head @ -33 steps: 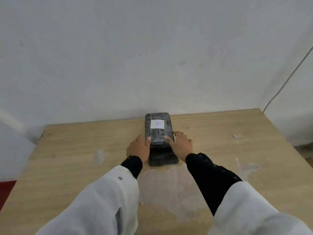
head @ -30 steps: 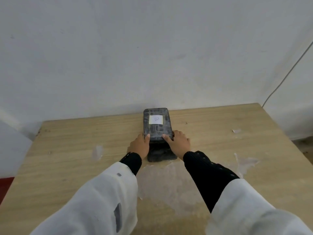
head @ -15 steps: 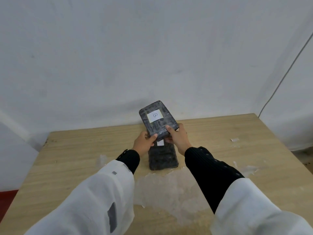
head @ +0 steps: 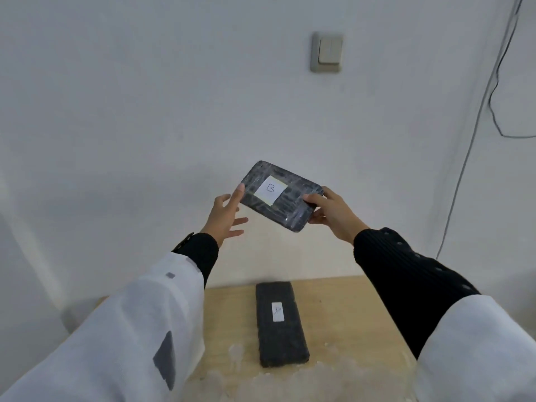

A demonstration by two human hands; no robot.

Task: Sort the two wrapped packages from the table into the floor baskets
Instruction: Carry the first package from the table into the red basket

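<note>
A dark wrapped package with a white label marked B [head: 280,195] is held up in front of the wall, tilted. My right hand [head: 330,211] grips its right end. My left hand [head: 226,217] has its fingers spread, with the fingertips touching the package's left edge. A second dark wrapped package with a white label marked A [head: 280,320] lies flat on the wooden table [head: 348,323] below, lengthwise away from me. No floor baskets are in view.
A white wall fills the background, with a light switch [head: 327,52] high up and a thin cable [head: 464,181] running down on the right. Pale stains mark the table's near surface [head: 240,369].
The top package has been lifted off the lower one and raised well above the table, turning sideways. My left hand has loosened to spread fingers. The view has tilted upward.
</note>
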